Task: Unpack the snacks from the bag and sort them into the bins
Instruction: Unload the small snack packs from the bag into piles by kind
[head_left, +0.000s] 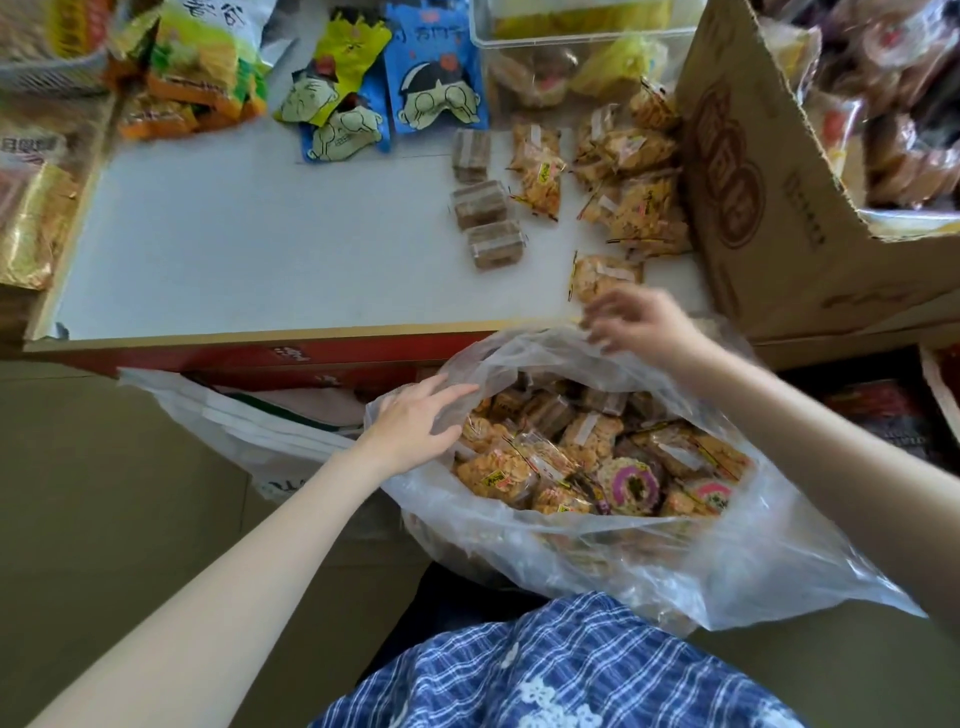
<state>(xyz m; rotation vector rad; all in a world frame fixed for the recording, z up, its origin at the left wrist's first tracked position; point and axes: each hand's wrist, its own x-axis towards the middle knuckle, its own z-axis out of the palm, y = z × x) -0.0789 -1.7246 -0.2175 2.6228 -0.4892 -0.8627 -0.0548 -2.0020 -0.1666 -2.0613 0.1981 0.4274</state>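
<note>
Status: partly complete. Several crackers (631, 197) and three brown bars (480, 200) lie sorted in groups on the table (234, 249), and a clear bin (571, 31) at the far edge already holds some items. The bag (597, 519), resting below the table edge, remains largely full of wrapped snacks (597, 457).

Left hand (415, 421): fingers straight, slightly spread, pressing the bag's left rim outward; the nearest snacks lie just beyond the fingertips, apart from them.

Right hand (634, 322): blurred, fingers loosely curled over the far rim. Whether it pinches the plastic cannot be determined.
</note>
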